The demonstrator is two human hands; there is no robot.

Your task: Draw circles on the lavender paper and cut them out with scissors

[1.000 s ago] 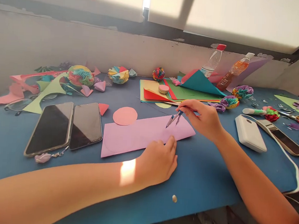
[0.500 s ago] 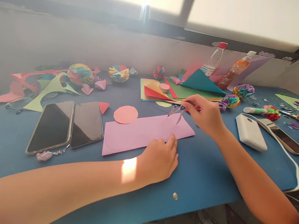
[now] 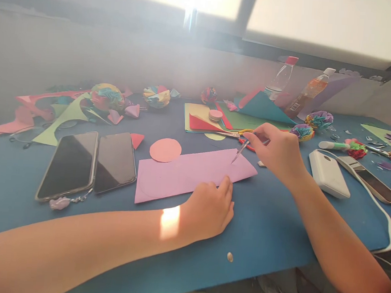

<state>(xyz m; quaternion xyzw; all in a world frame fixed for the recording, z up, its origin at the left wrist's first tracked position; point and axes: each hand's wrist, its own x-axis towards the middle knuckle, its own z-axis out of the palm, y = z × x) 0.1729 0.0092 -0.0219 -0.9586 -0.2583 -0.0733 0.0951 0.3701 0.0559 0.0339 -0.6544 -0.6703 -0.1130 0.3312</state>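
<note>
Bright daylight from window (image 3: 217, 0) at top; blown-out glare at top centre. Milky haze over wall (image 3: 88, 45), washing out contrast upper left. Hard sun patch on left forearm (image 3: 109, 236). Reflections split light/dark on right-hand phone (image 3: 115, 163). Foreground fairly clear; paper balls at back look soft. Area under table (image 3: 187, 264) dim, detail poor.

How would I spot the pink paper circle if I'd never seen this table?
On the blue table, find the purple sheet by the left hand. The pink circle lies flat at that sheet's far edge. It is round, unlike the pointed red piece to its left.
</note>
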